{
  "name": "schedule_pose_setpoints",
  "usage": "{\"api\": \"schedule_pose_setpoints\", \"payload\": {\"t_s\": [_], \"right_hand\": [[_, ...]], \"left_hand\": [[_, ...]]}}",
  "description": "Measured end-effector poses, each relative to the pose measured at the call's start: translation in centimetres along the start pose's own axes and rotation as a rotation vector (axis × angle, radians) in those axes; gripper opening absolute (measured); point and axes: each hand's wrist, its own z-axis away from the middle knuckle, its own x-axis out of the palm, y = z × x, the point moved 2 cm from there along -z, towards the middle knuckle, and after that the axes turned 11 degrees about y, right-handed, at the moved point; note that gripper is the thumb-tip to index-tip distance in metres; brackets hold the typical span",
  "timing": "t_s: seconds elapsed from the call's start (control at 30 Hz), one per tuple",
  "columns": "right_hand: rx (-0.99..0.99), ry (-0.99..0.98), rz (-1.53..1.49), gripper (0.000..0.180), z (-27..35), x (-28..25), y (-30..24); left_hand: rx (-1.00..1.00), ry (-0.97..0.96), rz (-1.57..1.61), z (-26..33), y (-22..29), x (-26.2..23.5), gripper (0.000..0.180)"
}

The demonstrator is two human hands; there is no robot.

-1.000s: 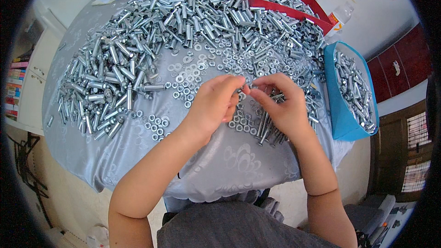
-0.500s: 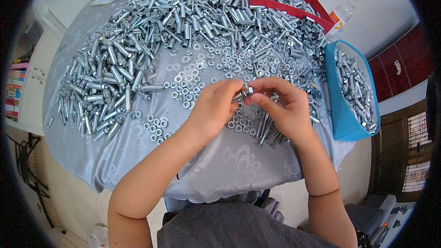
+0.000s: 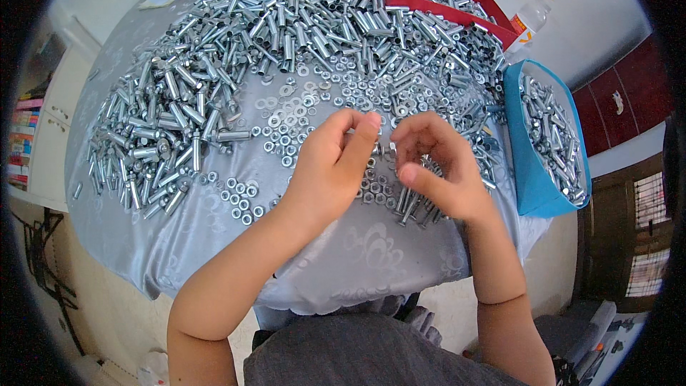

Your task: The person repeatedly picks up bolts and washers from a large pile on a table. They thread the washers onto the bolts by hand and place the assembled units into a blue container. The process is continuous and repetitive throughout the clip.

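Note:
My left hand (image 3: 334, 161) is closed over the middle of the table, thumb against the fingers. A metal bolt with a nut (image 3: 386, 149) sticks out from it toward my right hand; most of its length is hidden by the fingers. Just beside that end, my right hand (image 3: 443, 168) has its fingers curled and its thumb apart, with a gap between them. Below the hands lie loose hex nuts (image 3: 376, 191) and a bunch of long thin bolts (image 3: 413, 207). Flat washers (image 3: 309, 88) and more nuts (image 3: 291, 141) are spread beyond my left hand.
A large heap of metal sleeves and bolts (image 3: 182, 100) curves across the back and left of the grey tablecloth (image 3: 343, 264). A red box (image 3: 504, 32) stands at the back right, a blue fabric bin (image 3: 532, 189) at the right, both holding metal parts. Behind is a plastic bottle (image 3: 530, 21).
My right hand has opened its fingers and moved slightly away from the bolt that both hands were holding. My left thumb now points more upward.

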Motion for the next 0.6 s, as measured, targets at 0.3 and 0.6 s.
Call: {"api": "schedule_pose_setpoints", "payload": {"t_s": [0.3,0.6], "right_hand": [[0.005,0.017,0.049,0.019,-0.2,-0.4,-0.1],[-0.138,0.052,0.214,0.02,0.1,-0.2,-0.9]], "left_hand": [[-0.001,-0.049,-0.021,0.0,-0.2,0.2,0.028],[0.024,-0.015,0.017,0.2,-0.1,0.2,0.026]]}}
